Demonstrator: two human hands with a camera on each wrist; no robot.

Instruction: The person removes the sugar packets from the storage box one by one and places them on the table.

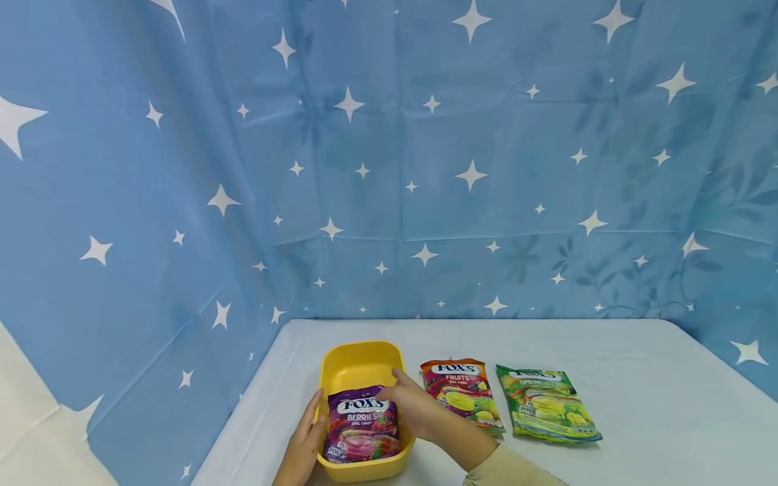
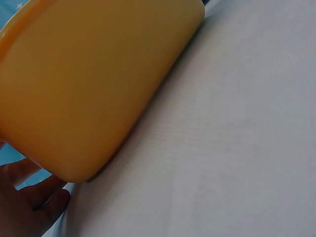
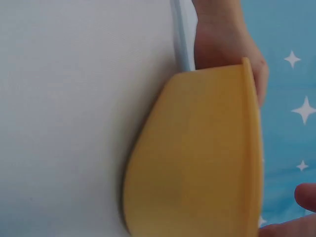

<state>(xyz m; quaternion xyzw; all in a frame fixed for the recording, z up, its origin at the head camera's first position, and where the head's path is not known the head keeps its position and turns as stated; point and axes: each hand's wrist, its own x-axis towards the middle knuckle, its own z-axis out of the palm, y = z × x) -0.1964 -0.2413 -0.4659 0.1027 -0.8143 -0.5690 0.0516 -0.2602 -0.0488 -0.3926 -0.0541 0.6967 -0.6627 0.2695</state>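
Observation:
A yellow plastic tub [image 1: 363,470] stands on the table, its side wall [image 2: 94,84] filling much of the left wrist view. Inside its near half lies a purple bag of Fox's Berries candy [image 1: 362,432]. My left hand [image 1: 300,445] grips the tub's left rim, thumb on the inner side and fingers outside. Over the right rim reaches my right hand [image 1: 413,407], fingers spread and touching the bag's upper right corner. In the right wrist view only two of its fingertips [image 3: 306,196] show at the lower right edge.
To the right of the tub lie an orange bag of Fox's Fruits candy [image 1: 460,395] and a green Fox's bag [image 1: 550,405]. The white-covered table [image 1: 656,398] ends at a blue starred curtain [image 1: 486,236] behind and to the left.

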